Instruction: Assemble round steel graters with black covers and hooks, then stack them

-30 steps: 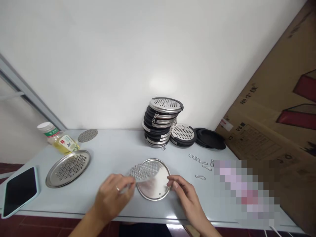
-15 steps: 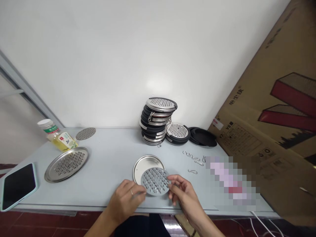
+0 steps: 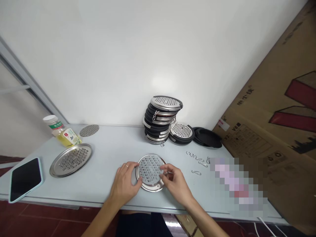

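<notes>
A thin round grater plate (image 3: 149,169) with raised teeth lies over a shallow round metal dish (image 3: 154,188). The dish rim shows around it, widest at the front. My left hand (image 3: 125,182) grips the plate's left edge, fingertips at the back and thumb at the front, close against the dish rim. On the right edge, my right hand (image 3: 175,182) has thumb and fingers closed on the same plate. Whether the plate rests fully on the dish floor, I cannot tell.
Finished-looking graters stand in a tall stack (image 3: 160,121), beside a shorter pile (image 3: 182,133) and black rings (image 3: 208,137). Metal clips (image 3: 196,172) lie right. Left are grater discs (image 3: 71,160), a bottle (image 3: 65,135) and a phone (image 3: 26,179). A cardboard box (image 3: 266,144) borders the right.
The grater plate has moved away from me and slightly left, from overlapping the dish's front to lying over it. Both hands moved with it. The view has shifted slightly.
</notes>
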Demonstrator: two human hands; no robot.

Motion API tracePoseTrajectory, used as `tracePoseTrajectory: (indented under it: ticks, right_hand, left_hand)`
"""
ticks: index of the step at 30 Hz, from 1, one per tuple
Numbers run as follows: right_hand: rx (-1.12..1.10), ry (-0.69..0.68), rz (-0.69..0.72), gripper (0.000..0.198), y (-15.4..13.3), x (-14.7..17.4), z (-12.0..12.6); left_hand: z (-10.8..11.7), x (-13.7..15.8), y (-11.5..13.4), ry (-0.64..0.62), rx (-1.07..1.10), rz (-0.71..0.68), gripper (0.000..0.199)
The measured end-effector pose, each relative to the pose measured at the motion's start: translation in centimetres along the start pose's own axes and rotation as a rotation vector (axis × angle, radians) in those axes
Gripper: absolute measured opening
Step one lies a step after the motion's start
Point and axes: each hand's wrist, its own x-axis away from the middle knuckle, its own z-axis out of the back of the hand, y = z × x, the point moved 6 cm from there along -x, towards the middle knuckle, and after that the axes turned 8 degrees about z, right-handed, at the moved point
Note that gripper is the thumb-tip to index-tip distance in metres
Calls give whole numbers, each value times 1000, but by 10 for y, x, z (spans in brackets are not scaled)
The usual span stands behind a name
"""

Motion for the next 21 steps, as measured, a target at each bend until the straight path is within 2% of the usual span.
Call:
tracePoseTrajectory:
  ticks: [4, 12, 21]
  right_hand:
    - [165, -20, 34, 20, -6, 3, 0]
    - [232, -39, 29, 17, -9, 8, 11]
    - [455, -127, 109, 17, -15, 13, 0]
  left_hand:
    - [1, 1, 3, 7, -18, -3, 34]
    - [3, 1, 6, -10, -39, -2, 29]
    - [3, 2, 6, -6, -50, -6, 32]
